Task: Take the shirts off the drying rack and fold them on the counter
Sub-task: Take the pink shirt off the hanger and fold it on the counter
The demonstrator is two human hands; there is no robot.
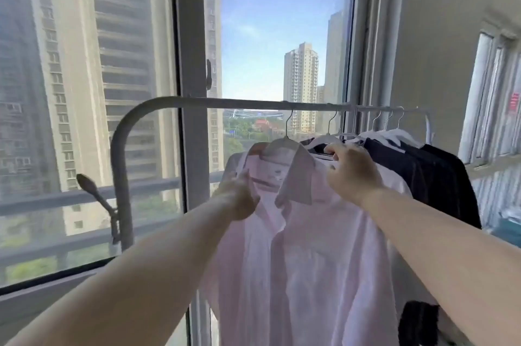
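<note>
Both my hands grip the pink shirt [296, 247]: left hand [239, 199] pinching its shoulder, right hand [349, 173] clutching the far shoulder, to unhook it from the drying rack [174, 103].

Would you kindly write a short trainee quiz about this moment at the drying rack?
1. True or false: the pink shirt is already off the rack rail.
2. Which hand touches the shirt's shoulder on the side away from the dark clothes? A) left hand B) right hand
3. Fill in: the shirt hangs on a white ____.

Key: 1. False, its hook is still over the rail. 2. A. 3. hanger.
</note>
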